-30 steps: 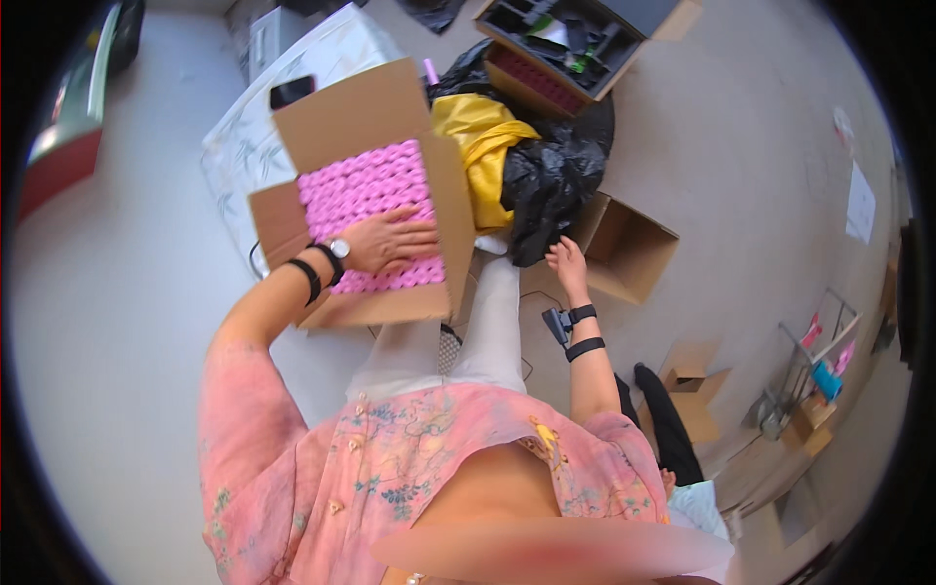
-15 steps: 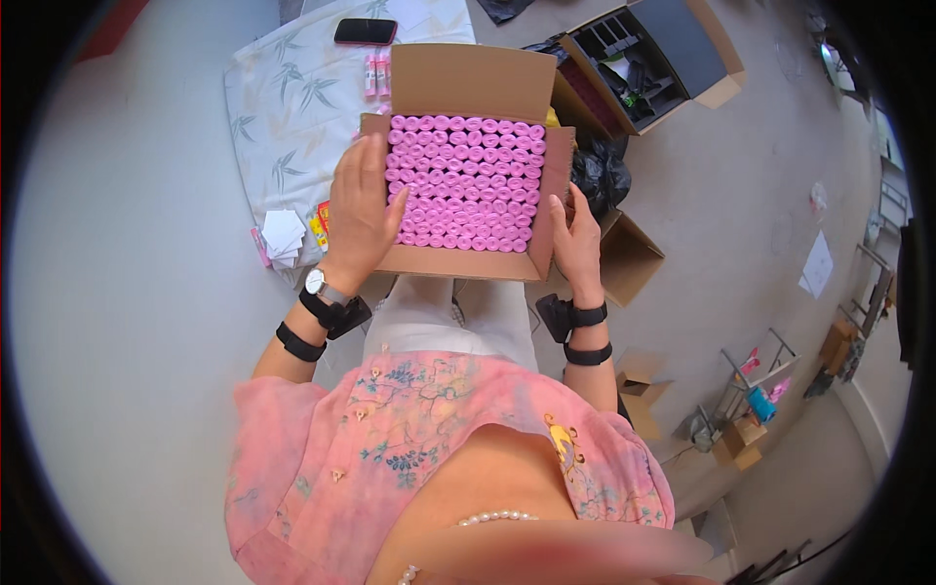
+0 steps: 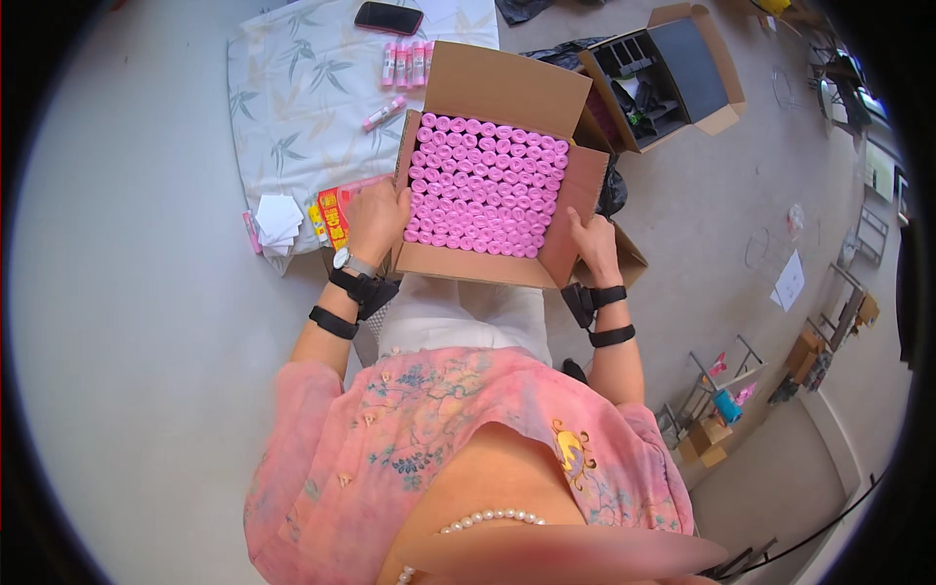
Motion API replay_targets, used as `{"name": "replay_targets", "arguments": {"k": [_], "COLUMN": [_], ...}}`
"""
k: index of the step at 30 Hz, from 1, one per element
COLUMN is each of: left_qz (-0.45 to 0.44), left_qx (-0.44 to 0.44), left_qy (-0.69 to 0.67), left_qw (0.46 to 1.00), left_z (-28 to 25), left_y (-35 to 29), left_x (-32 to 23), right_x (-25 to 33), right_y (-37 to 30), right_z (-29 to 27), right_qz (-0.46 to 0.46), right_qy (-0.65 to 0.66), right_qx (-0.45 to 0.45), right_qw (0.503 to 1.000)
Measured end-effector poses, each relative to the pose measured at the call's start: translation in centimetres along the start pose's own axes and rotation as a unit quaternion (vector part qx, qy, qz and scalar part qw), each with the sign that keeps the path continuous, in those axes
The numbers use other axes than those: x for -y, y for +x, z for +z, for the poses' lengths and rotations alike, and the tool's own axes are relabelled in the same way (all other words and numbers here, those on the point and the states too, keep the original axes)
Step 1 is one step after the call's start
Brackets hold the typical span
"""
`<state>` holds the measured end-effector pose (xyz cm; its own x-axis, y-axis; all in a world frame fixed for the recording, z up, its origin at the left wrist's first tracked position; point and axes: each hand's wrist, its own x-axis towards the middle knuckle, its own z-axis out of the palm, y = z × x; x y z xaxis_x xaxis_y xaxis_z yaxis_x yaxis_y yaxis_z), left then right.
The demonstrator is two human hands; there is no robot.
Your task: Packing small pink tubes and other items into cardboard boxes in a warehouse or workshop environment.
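An open cardboard box (image 3: 507,86) is held in front of me over my lap, its far flap standing up. Tight rows of small pink rolls (image 3: 485,187) fill it, ends facing up. My left hand (image 3: 375,216) is closed on the box's left wall, thumb over the edge and fingers folded outside. On the opposite side, my right hand (image 3: 597,246) grips the right flap with its thumb inside; its other fingers are partly hidden behind the cardboard. Beside my left hand lies a red and yellow packet (image 3: 333,216).
A leaf-patterned cloth (image 3: 283,107) covers the table at left. On it lie a phone (image 3: 388,18), several pink wrapped rolls (image 3: 408,64), a single one (image 3: 384,113) and white cards (image 3: 279,220). Another open box (image 3: 639,93) with dark contents stands far right, near black plastic bags.
The box has shifted right in view and turned slightly clockwise. My left hand has gone from lying flat along the left flap to gripping that side. More of the rolls and packet on the cloth show.
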<state>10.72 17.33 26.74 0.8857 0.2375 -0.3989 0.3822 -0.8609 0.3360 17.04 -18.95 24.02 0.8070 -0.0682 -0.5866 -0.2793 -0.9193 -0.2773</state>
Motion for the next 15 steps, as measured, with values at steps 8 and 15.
{"name": "replay_targets", "arguments": {"k": [8,15], "left_qz": [0.015,0.038], "left_qx": [-0.010,-0.012], "left_qy": [0.002,0.048], "left_qw": [1.000,0.998], "left_z": [1.1,0.6], "left_y": [1.1,-0.5], "left_x": [2.2,0.3], "right_x": [-2.2,-5.2], "right_y": [1.0,3.5], "right_z": [-1.0,1.4], "right_qz": [-0.064,-0.180], "right_qy": [0.051,0.116], "right_qx": [0.030,0.018], "right_qw": [0.996,0.977]}}
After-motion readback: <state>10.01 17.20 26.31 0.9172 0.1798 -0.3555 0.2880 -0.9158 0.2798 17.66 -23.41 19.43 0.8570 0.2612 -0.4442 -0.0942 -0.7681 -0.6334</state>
